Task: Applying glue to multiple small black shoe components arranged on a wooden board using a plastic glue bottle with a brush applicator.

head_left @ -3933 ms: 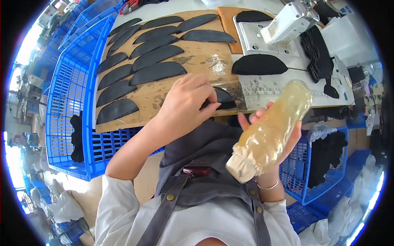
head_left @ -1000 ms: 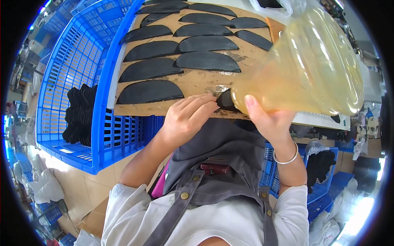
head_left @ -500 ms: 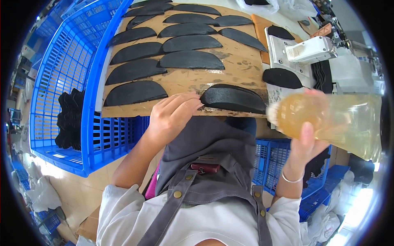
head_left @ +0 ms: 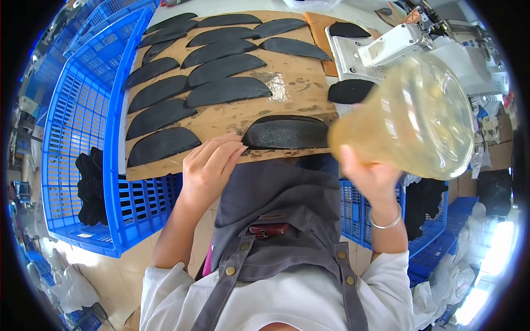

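Note:
The fingertips of my left hand [head_left: 212,163] are closed together at the left tip of a black half-moon piece [head_left: 287,133] on the front edge of a brown board [head_left: 303,105]. That piece has a wet-looking, speckled sheen. My right hand [head_left: 371,176] grips a see-through yellowish squeeze bottle [head_left: 419,118], blurred by motion. The bottle lies tilted, its wide base up to the right and its narrow end near the piece's right end; the fingers behind it are hidden. Several more black half-moon pieces [head_left: 229,91] lie in overlapping rows across the board.
A blue plastic crate [head_left: 113,204] with dark wavy pieces [head_left: 91,185] stands left of the board. White machine parts [head_left: 386,47] and a black piece [head_left: 350,91] are at the right. Another blue crate [head_left: 356,212] sits low on the right, below the board.
My right hand has brought the bottle leftward, and its base has swung upward. My left hand stays at the piece's left tip. The whole view has shifted slightly.

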Demonstrator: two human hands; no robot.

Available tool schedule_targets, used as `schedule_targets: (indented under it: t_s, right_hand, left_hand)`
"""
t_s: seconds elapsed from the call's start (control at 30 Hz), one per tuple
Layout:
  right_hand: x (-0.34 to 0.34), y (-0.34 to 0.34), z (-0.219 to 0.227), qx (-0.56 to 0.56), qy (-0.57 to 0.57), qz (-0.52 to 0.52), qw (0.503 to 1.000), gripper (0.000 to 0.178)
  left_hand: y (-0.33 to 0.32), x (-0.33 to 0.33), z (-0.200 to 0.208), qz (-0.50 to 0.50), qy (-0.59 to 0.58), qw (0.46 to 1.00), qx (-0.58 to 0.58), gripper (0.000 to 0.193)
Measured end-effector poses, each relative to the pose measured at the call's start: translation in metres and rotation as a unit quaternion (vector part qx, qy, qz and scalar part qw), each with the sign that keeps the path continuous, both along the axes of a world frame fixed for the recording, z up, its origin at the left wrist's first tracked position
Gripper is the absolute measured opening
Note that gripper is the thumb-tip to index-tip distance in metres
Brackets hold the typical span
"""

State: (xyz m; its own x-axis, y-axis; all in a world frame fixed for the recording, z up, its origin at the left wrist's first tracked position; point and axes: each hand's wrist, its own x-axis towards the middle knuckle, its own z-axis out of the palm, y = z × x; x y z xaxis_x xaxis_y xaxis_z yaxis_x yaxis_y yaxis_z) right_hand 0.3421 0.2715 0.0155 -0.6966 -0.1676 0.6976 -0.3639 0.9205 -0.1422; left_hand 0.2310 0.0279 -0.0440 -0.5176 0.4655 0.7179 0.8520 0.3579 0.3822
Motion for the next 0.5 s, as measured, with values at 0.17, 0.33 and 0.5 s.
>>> schedule_targets:
  t_s: [0.17,0.33,0.5]
  right_hand:
    - [0.04,0.057,-0.008,-0.365,0.124,-0.113,0.916,0.053]
    - [0.066,0.068,-0.017,-0.625,0.143,0.027,0.767,0.064]
    - [0.057,0.044,-0.03,-0.743,0.071,0.083,0.66,0.068]
  left_hand:
    - [0.005,0.005,0.023,0.008,-0.087,0.996,-0.003,0.021]
    - [0.036,0.01,0.042,-0.069,0.006,0.994,-0.079,0.028]
    - [0.078,0.007,0.058,-0.101,-0.074,0.98,-0.157,0.033]
